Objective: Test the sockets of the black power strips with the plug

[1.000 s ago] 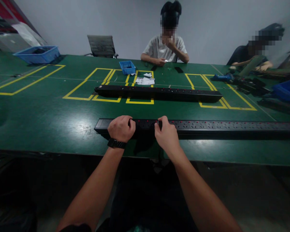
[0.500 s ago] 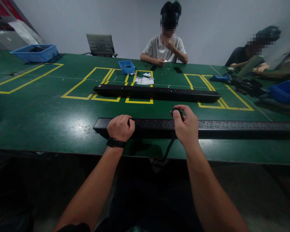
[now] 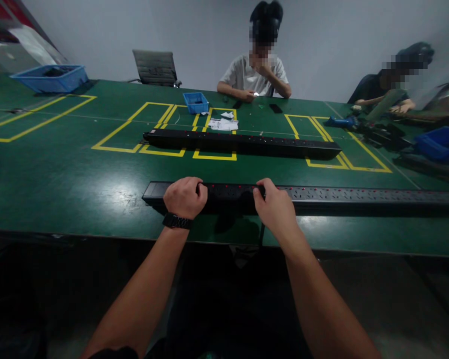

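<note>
1. A long black power strip (image 3: 359, 198) lies flat on the green worktop (image 3: 78, 184), close to the near edge. It runs from 9 o'clock to 3 o'clock and has a row of little red dots on top.
2. The left hand (image 3: 185, 197) sits on the strip near its left end. Its fingers (image 3: 199, 188) are curled over the top and pressed together, gripping the strip.
3. A black watch (image 3: 177, 221) is on the left wrist.
4. The right hand (image 3: 275, 207) is on the strip too, just to the 3 o'clock side of the left hand. Its fingers curl down on the top of the strip. I cannot tell if they pinch something small under them.
5. A thin black cord (image 3: 262, 233) hangs down past the edge of the worktop, under the right hand.
6. A second black strip (image 3: 239, 143) lies farther away at 12 o'clock, across yellow tape lines (image 3: 114, 132).
7. A small blue bin (image 3: 196, 102) and some white papers (image 3: 224, 123) sit behind that strip.
8. A person in a white shirt (image 3: 252, 75) sits at the far side at 12 o'clock.
9. Another person (image 3: 381, 85) works at 2 o'clock, near a blue tray (image 3: 439, 142).
10. A big blue tray (image 3: 48, 78) is at 10 o'clock, and an empty chair (image 3: 155, 67) at 11 o'clock.
</note>
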### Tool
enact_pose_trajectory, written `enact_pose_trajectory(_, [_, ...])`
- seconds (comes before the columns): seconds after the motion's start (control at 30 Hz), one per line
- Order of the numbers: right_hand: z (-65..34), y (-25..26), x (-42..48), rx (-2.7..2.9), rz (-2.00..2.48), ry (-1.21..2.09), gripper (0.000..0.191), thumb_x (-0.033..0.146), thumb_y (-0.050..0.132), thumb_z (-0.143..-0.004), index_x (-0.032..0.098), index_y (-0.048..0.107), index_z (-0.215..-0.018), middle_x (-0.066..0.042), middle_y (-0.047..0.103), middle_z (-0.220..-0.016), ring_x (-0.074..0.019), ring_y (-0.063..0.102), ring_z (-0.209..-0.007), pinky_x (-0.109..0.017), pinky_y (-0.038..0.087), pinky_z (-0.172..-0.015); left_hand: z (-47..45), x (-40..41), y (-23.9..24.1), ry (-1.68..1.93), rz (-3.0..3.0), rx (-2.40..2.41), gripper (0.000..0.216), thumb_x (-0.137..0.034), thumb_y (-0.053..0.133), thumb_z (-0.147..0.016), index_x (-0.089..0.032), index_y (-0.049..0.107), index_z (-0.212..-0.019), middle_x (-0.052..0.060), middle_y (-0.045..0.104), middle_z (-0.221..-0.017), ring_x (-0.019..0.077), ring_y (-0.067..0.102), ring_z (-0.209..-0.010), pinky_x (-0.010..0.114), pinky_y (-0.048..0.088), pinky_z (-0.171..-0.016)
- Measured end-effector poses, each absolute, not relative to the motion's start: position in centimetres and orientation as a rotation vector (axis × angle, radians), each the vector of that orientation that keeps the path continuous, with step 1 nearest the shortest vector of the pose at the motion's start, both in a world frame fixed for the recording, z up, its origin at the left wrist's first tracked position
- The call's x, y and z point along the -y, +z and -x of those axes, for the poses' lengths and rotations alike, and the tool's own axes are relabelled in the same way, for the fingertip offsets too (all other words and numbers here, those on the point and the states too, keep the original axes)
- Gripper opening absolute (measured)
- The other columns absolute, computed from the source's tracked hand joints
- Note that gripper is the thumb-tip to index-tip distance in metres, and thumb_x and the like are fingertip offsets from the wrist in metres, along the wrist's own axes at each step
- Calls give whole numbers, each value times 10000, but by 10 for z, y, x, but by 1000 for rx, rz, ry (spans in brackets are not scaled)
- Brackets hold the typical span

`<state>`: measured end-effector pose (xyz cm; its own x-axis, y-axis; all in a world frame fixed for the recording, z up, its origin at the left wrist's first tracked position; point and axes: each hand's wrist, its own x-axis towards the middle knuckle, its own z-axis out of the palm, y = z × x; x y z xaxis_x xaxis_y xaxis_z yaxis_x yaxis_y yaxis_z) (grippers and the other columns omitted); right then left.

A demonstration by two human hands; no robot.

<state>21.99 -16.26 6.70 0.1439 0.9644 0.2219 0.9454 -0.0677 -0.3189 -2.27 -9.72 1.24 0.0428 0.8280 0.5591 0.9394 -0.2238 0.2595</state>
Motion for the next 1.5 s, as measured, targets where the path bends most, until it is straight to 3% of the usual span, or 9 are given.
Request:
enact_pose_trajectory(0.57, [-219,65,152,1883,2107,131,294,371,437,-1033,191,608,-1190,-135,723,-838,-279,667,-700,-366,413,-651,21,98,13,-949,2139,1864,319,-298,496,-911,-201,786,-1002,98,781,-1018,289,692,-920,423,455,-806])
enact_pose_trajectory(0.83, [-216,69,150,1869,2165,183,263,354,475,-1023,194,598,-1192,-140,733,-884,-314,708,-785,-374,455,-680,21,98,11,-928,2134,1870,319,-296,491,-915,-203,781,-1009,101,777,-1013,297,689,-928,428,451,-813])
enact_pose_trajectory(1.5, [-216,65,154,1846,2125,137,343,360,428,-1045,175,641,-1241,-156,740,-873,-283,686,-751,-371,456,-695,18,99,18,-848,2120,1889,293,-313,483,-927,-215,759,-947,104,752,-936,285,667,-872,413,426,-752])
